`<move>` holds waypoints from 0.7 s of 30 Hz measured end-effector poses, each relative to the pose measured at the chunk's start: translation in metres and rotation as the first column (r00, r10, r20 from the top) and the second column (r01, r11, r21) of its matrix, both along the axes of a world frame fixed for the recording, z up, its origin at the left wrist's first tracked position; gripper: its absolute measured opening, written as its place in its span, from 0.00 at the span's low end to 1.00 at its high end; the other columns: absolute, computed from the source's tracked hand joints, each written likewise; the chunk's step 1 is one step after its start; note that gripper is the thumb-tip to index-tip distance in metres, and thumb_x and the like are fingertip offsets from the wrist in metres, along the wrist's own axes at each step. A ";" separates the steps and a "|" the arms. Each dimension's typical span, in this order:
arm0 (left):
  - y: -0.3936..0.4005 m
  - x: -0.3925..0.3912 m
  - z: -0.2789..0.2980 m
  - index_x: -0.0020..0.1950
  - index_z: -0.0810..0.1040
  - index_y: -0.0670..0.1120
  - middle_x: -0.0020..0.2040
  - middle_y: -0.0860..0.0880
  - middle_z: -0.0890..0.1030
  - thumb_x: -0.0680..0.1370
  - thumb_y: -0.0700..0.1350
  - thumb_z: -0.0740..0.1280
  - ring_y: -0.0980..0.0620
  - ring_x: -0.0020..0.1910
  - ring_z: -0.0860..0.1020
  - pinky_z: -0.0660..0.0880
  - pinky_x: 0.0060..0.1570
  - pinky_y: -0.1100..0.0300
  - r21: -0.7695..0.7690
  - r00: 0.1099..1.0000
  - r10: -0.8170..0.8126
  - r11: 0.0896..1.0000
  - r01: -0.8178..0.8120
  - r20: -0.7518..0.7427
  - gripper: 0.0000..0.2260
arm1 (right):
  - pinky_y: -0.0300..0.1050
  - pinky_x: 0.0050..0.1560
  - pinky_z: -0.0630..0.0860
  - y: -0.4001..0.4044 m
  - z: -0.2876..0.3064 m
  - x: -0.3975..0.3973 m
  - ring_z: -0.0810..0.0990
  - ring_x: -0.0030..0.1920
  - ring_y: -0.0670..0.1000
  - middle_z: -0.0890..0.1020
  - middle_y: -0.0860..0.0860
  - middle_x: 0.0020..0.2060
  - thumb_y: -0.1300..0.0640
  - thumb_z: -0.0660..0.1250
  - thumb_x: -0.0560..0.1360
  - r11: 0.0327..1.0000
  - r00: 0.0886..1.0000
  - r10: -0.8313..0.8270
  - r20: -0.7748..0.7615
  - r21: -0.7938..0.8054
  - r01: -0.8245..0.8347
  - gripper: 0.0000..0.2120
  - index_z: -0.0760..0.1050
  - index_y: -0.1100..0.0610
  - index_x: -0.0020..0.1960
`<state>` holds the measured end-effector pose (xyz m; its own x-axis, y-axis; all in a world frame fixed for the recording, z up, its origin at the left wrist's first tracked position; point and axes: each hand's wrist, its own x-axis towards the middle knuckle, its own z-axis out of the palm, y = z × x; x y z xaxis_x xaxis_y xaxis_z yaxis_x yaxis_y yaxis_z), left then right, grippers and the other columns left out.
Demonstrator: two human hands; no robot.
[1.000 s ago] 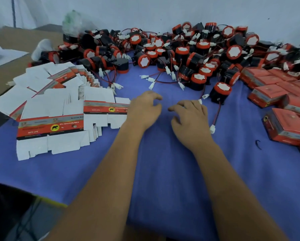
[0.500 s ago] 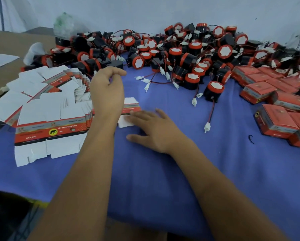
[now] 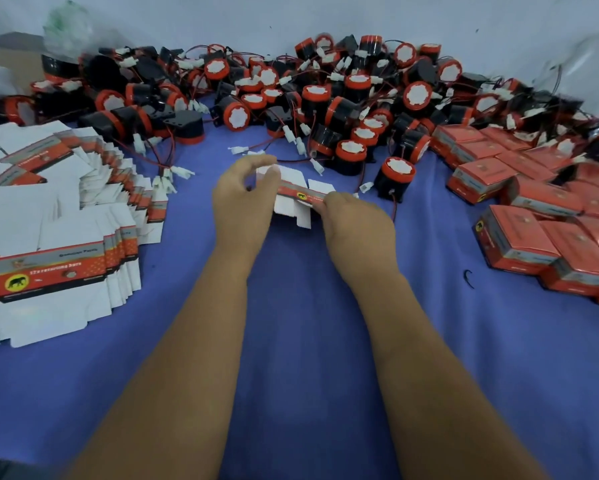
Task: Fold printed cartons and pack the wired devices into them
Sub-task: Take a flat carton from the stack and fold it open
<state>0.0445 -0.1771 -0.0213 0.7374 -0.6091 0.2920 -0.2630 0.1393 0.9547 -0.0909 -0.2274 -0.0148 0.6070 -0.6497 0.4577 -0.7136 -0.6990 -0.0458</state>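
Pinched flat between left hand [image 3: 242,199] and right hand [image 3: 357,226], one carton blank [image 3: 296,195] is barely started, while plenty of wired devices [image 3: 326,102] are left unpacked.

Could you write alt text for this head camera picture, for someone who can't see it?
A person's left hand and right hand hold one flat printed carton above a blue cloth. Flat cartons lie left, wired devices behind, folded red boxes right.

Left hand [image 3: 242,199] fingers curled pinching, right hand [image 3: 357,226] gripping, forearms extended
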 end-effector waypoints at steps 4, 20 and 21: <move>-0.003 -0.002 -0.005 0.70 0.73 0.55 0.70 0.61 0.72 0.78 0.49 0.70 0.67 0.69 0.68 0.64 0.65 0.73 0.063 0.959 -0.229 0.973 0.222 0.167 0.20 | 0.46 0.31 0.53 -0.007 0.000 -0.006 0.65 0.30 0.55 0.78 0.59 0.41 0.66 0.60 0.79 0.986 0.966 -0.159 0.202 0.078 0.146 0.04 0.73 0.63 0.48; -0.002 -0.025 -0.002 0.78 0.52 0.61 0.59 0.52 0.64 0.72 0.62 0.65 0.58 0.60 0.68 0.66 0.61 0.72 0.188 0.786 -0.381 0.924 0.332 0.487 0.38 | 0.52 0.31 0.68 0.001 0.006 -0.011 0.67 0.32 0.50 0.73 0.52 0.32 0.60 0.61 0.81 0.999 0.601 -0.027 0.799 0.039 -0.007 0.12 0.76 0.64 0.42; -0.001 -0.025 -0.004 0.78 0.50 0.64 0.59 0.52 0.64 0.71 0.62 0.66 0.59 0.57 0.70 0.67 0.57 0.74 0.225 0.774 -0.407 0.914 0.338 0.486 0.39 | 0.51 0.32 0.68 0.001 0.007 -0.011 0.68 0.33 0.49 0.73 0.51 0.33 0.59 0.60 0.81 0.998 0.605 -0.006 0.796 0.043 -0.046 0.11 0.75 0.64 0.43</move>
